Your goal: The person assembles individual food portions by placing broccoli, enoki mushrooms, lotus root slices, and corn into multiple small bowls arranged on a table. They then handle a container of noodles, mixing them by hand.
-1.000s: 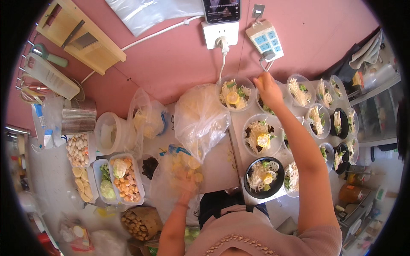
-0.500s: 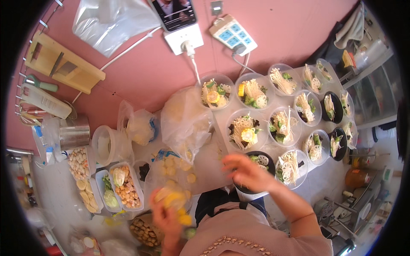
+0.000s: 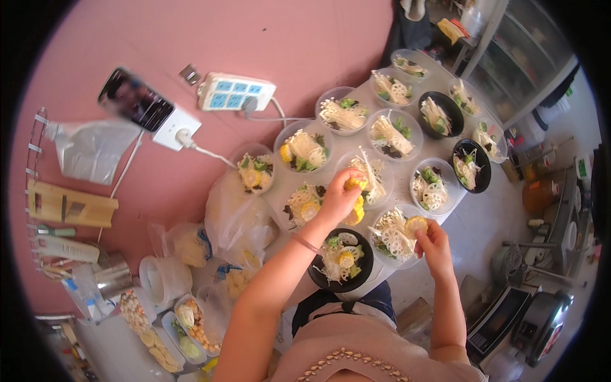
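Observation:
My left hand (image 3: 339,197) is closed on several yellow corn pieces (image 3: 356,207) above the middle of a group of clear and black bowls filled with noodles, greens and lotus root slices. My right hand (image 3: 434,245) pinches one yellow corn piece (image 3: 416,224) over a clear bowl (image 3: 393,237) near the table's front edge. A black bowl (image 3: 342,260) with a corn piece in it sits just below my left wrist. Another clear bowl (image 3: 368,177) lies right behind my left hand.
Several more filled bowls (image 3: 389,135) spread toward the back right. Plastic bags (image 3: 237,219) and tubs of ingredients (image 3: 191,321) sit at the left. A power strip (image 3: 235,93), a phone on a socket (image 3: 137,102) and a wooden slicer (image 3: 70,205) hang on the pink wall. Appliances (image 3: 509,318) stand at the right.
The view has swung right toward the bowls. My left hand has come from the bags with corn pieces to the bowls. My right hand now holds one corn piece over a clear bowl.

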{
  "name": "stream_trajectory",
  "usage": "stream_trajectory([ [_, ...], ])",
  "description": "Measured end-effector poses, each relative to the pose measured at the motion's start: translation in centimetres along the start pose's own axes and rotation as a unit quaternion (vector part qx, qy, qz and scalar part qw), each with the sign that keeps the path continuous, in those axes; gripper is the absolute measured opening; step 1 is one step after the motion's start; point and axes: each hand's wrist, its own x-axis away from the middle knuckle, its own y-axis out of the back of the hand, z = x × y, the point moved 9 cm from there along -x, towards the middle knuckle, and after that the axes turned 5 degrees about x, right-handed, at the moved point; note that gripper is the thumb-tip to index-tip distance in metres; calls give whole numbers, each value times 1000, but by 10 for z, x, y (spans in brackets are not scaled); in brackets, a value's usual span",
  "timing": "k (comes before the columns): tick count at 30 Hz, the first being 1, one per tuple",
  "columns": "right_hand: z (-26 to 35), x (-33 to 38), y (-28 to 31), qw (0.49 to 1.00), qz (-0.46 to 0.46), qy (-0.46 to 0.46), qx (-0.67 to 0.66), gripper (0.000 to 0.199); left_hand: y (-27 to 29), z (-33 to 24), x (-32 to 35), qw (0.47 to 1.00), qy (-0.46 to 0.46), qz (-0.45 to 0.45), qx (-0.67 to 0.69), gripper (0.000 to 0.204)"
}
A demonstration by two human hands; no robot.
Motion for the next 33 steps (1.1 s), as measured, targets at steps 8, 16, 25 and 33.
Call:
stream_trajectory([
  [8, 23, -9, -2, 998, 7, 59, 11, 54, -45, -31, 4, 998, 70, 7, -4, 37],
  [16, 20, -16, -24, 970, -60, 89, -219, 41, -119, -54, 35, 997, -15, 80, -4, 16],
  [25, 7, -65, 81, 973, -223, 60, -28, 27, 0, -46, -117, 985, -91, -116, -91, 20],
  [33, 108, -85, -39, 863, -74, 309, 392, 46, 5, -81, -127, 915, -251, -8, -316, 30],
])
